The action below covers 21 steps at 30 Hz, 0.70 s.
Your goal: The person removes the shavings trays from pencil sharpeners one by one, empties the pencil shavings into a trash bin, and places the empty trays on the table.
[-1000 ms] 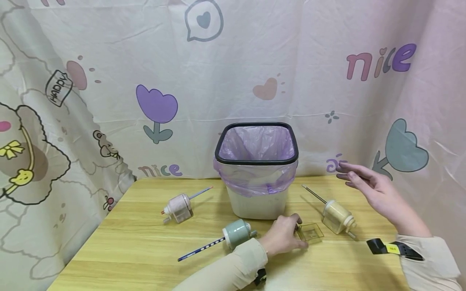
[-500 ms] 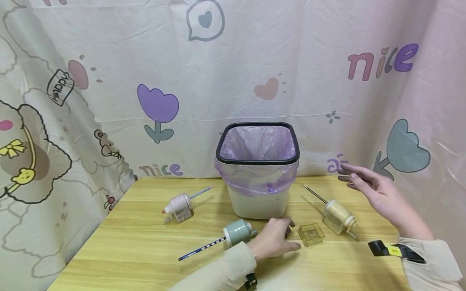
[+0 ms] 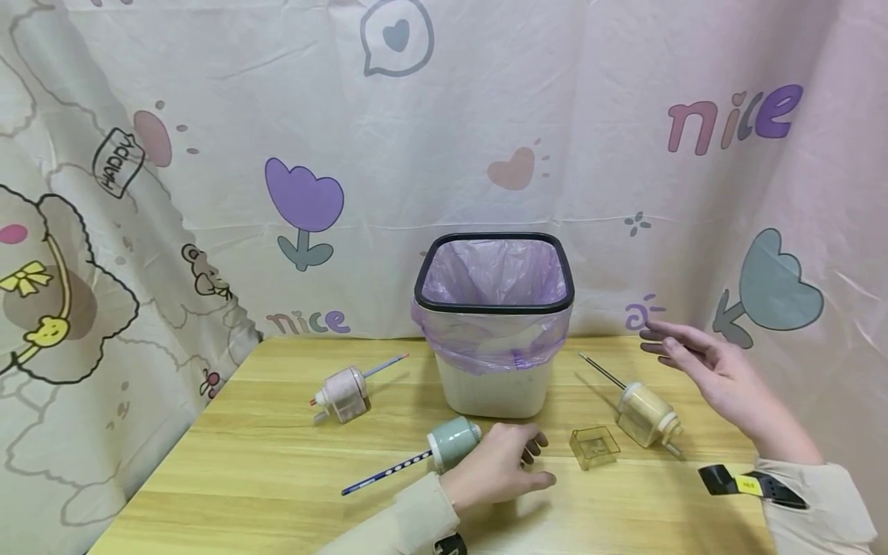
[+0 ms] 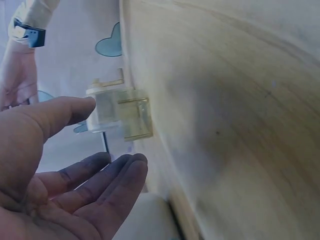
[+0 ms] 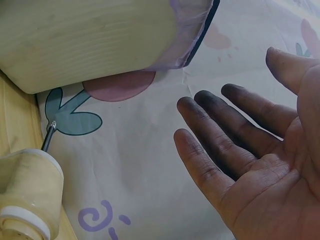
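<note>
My left hand (image 3: 496,466) hovers low over the table beside the green pencil sharpener (image 3: 454,442), fingers loosely bent with nothing between them. Away from its fingertips, to the right, lies a small clear yellow shavings drawer (image 3: 594,447); bits of dark residue show inside. In the left wrist view that drawer (image 4: 136,119) appears beyond the thumb and fingers. My right hand (image 3: 718,378) is raised above the right side of the table, fingers extended and holding nothing. Below it sits the yellow pencil sharpener (image 3: 647,414) with a dark pencil (image 3: 602,370) in it.
A white trash bin (image 3: 494,385) with a purple liner and black rim stands at the back middle. To the left, a pink sharpener (image 3: 343,393) holds a blue pencil (image 3: 386,364). A dotted blue pencil (image 3: 388,472) sticks out of the green sharpener. A printed curtain (image 3: 416,154) hangs behind.
My left hand has let go of the yellow drawer and moved left, away from it, towards the green sharpener. The drawer stays on the table. My right hand has hardly moved.
</note>
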Tool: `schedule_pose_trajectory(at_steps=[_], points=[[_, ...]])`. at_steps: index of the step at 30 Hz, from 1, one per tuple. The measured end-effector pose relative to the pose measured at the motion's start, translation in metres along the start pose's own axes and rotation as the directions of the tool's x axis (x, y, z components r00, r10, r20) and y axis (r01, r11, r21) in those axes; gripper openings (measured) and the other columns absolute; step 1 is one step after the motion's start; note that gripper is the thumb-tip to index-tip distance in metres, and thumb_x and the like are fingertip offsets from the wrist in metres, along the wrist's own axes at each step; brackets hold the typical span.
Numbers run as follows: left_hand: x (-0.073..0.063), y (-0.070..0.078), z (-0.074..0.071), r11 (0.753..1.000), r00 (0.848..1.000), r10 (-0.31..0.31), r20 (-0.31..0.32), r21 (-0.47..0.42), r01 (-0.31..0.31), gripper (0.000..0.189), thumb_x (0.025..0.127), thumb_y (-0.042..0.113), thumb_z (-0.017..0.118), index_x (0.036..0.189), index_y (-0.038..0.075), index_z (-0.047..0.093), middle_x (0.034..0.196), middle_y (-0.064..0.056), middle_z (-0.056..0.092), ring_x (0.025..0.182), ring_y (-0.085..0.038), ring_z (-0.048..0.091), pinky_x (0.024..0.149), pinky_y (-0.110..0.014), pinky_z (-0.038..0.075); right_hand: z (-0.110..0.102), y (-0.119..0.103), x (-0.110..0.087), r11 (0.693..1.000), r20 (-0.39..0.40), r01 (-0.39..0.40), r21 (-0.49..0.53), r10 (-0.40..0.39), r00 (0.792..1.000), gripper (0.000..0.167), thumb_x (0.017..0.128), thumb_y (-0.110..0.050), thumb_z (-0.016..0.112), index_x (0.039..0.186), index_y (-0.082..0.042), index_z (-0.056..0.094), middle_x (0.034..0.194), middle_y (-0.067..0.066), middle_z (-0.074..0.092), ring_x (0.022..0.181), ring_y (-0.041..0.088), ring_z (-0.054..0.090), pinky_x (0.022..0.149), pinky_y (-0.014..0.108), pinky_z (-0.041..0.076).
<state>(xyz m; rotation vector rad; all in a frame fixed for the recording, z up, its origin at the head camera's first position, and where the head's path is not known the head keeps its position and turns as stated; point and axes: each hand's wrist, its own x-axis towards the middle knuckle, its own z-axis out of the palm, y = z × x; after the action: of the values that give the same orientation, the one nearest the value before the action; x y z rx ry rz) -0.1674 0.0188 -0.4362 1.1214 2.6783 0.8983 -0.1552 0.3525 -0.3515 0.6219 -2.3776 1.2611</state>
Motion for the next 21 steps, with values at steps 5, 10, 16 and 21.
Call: schedule_pose_trajectory(at_steps=[5,10,16,21], points=[[-0.012,0.0,-0.008,1.0,1.0,-0.003,-0.021,-0.004,0.003,0.037,0.088,0.029,0.087,0.115,0.008,0.074,0.099,0.0,0.079,0.084,0.004,0.065,0.074,-0.007,0.054,0.006,-0.002,0.0,1.0,0.01,-0.004,-0.026,0.004,1.0,0.04,0.112,-0.003,0.048,0.152,0.001,0.055,0.133,-0.03,0.068,0.115,-0.013,0.067,0.097,0.004,0.052],[-0.025,0.0,-0.015,0.999,1.0,0.001,-0.014,-0.047,-0.002,0.034,0.09,0.025,0.086,0.115,0.007,0.074,0.1,-0.002,0.079,0.085,0.003,0.066,0.075,-0.008,0.055,0.013,-0.004,-0.003,1.0,0.016,-0.021,-0.018,0.021,1.0,0.04,0.112,-0.004,0.049,0.151,0.006,0.054,0.131,-0.031,0.068,0.116,-0.014,0.066,0.098,0.002,0.051],[-0.039,-0.003,-0.021,0.998,0.999,-0.004,-0.034,-0.058,0.002,0.033,0.091,0.025,0.086,0.114,0.006,0.074,0.101,-0.002,0.08,0.086,0.002,0.069,0.076,-0.008,0.056,0.022,-0.005,-0.004,1.0,0.025,-0.006,0.014,0.006,1.0,0.04,0.111,0.0,0.05,0.15,0.005,0.054,0.134,-0.03,0.067,0.118,-0.013,0.066,0.1,0.002,0.049],[-0.051,-0.008,-0.026,0.994,0.998,-0.041,-0.046,-0.107,0.036,0.032,0.089,0.024,0.087,0.113,0.006,0.074,0.101,-0.002,0.078,0.087,0.0,0.069,0.077,-0.012,0.058,0.032,-0.007,-0.003,1.0,0.039,0.005,0.027,-0.006,0.999,0.04,0.11,0.002,0.052,0.149,0.006,0.056,0.135,-0.028,0.067,0.118,-0.011,0.067,0.1,0.003,0.05]])
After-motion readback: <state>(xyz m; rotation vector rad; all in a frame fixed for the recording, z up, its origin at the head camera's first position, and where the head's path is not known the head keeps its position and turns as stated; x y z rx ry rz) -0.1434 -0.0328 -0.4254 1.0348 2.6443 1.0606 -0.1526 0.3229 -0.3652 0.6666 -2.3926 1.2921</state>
